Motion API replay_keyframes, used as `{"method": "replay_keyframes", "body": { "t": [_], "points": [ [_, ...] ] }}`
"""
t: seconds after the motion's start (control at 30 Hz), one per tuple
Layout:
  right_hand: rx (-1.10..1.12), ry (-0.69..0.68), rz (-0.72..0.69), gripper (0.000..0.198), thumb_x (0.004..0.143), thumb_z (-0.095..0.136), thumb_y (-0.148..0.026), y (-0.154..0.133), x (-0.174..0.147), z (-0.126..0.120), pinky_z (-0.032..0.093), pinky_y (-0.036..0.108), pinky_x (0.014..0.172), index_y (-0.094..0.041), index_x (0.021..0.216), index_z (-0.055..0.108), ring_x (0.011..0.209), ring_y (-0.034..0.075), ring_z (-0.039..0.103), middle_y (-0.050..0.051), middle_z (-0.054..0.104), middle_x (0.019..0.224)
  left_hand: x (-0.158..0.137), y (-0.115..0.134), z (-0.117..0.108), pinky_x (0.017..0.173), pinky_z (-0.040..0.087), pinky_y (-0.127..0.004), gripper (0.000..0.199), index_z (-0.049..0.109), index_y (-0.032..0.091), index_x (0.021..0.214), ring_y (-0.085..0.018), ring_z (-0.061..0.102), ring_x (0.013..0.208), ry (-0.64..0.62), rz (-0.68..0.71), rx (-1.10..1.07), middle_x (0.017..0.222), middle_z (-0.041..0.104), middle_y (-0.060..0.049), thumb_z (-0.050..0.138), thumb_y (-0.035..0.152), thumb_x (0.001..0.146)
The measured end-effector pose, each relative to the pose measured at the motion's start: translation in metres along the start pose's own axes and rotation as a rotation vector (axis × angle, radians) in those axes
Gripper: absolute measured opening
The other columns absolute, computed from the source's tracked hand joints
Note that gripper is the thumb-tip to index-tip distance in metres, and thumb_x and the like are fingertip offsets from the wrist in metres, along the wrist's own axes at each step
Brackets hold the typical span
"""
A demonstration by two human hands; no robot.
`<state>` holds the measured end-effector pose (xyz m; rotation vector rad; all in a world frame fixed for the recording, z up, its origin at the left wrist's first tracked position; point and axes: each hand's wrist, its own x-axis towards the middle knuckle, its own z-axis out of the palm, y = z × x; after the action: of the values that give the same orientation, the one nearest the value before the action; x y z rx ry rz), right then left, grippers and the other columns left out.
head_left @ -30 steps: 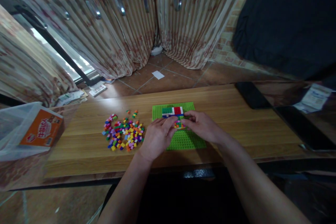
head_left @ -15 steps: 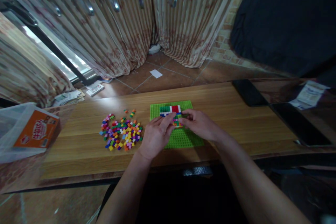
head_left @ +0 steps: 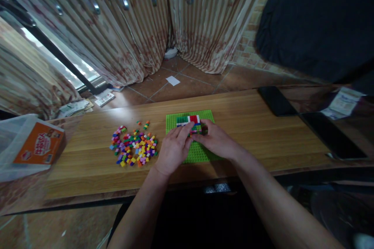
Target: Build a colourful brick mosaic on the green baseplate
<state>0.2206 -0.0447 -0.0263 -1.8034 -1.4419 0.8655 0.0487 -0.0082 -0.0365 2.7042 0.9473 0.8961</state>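
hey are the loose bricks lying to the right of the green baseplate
No, the loose bricks lie on the wooden tabletop to the left of the green baseplate.

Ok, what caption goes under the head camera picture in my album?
Left hand and right hand at a colourful block build on a green baseplate, loose blocks to the left.

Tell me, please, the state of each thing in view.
Green baseplate, flat, partly covered
Block build, partly hidden
Left hand, fingers bent over the block build
Right hand, fingers curled at the block build
Loose blocks, scattered
Clear box, open or shut unclear
Black devices, lying flat, dark
Curtains, hanging in folds
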Motion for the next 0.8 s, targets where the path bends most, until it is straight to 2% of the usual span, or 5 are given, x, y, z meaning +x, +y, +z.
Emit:
{"method": "replay_keyframes", "body": {
  "t": [0.2,0.4,0.67,0.8],
  "points": [
    [-0.033,0.005,0.053,0.05,0.078,0.07,-0.029,-0.01,-0.001,0.002,0.051,0.043,0.087,-0.017,0.126,0.058,0.1,0.028,0.068,0.012,0.071,0.113,0.001,0.001,-0.002,0.092,0.057,-0.04,0.044,0.051,0.018,0.137,-0.024,0.068,0.104,-0.029,-0.022,-0.014,0.114,0.072,-0.01,0.058,0.017,0.093],
    [-0.032,0.023,0.155,0.05,0.076,0.07,-0.03,-0.016,0.0,0.003,0.052,0.039,0.078,-0.017,0.123,0.059,0.089,0.026,0.069,0.009,0.074,0.101,0.001,0.0,0.0,0.09,0.058,-0.04,0.045,0.05,0.018,0.138,-0.023,0.068,0.101,-0.031,-0.023,-0.008,0.113,0.072,-0.011,0.057,0.017,0.093],
    [0.065,0.011,0.126,0.047,0.076,0.07,-0.026,-0.007,0.005,0.006,0.051,0.038,0.086,-0.017,0.12,0.061,0.096,0.025,0.068,0.01,0.073,0.108,0.002,0.0,0.002,0.089,0.058,-0.039,0.049,0.049,0.018,0.138,-0.023,0.069,0.098,-0.029,-0.021,-0.018,0.111,0.072,-0.01,0.061,0.016,0.091],
    [0.052,0.009,0.091,0.042,0.078,0.068,-0.025,-0.007,0.004,0.005,0.051,0.039,0.085,-0.017,0.119,0.061,0.095,0.024,0.067,0.01,0.072,0.108,0.002,0.002,0.001,0.093,0.057,-0.04,0.052,0.05,0.022,0.139,-0.022,0.068,0.102,-0.05,-0.06,-0.05,0.111,0.072,-0.009,0.062,0.014,0.089]
  ]
}}
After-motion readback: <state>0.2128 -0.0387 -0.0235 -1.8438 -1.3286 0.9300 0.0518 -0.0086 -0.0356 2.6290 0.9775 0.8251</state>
